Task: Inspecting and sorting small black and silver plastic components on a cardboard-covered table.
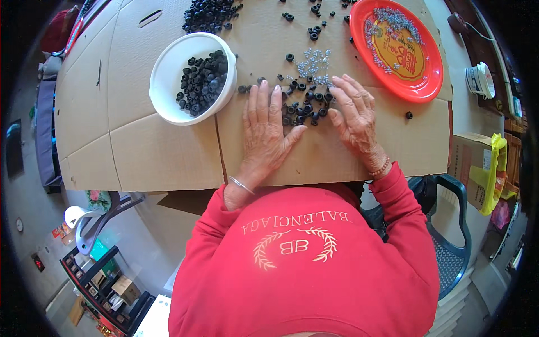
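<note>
My left hand (pixel 263 128) lies palm down on the cardboard, fingers stretched out and thumb apart, a silver bangle at its wrist. My right hand (pixel 355 117) rests opposite, fingers extended, with a beaded bracelet. Between them spreads a loose group of small black ring-shaped parts (pixel 306 106), some close to the fingertips of both hands. Just beyond these sits a little heap of tiny silvery pieces (pixel 314 65). Left of my left hand stands a white bowl (pixel 161 106) partly filled with more black parts (pixel 203 81). Neither hand holds anything that I can see.
A red plate (pixel 432 73) with scattered silvery pieces (pixel 393 19) is at the far right of the cardboard-covered table (pixel 84 123). A dark pile of black parts (pixel 208 16) lies at the far edge. A green chair (pixel 455 247) stands at the right, near a cardboard box (pixel 469 163).
</note>
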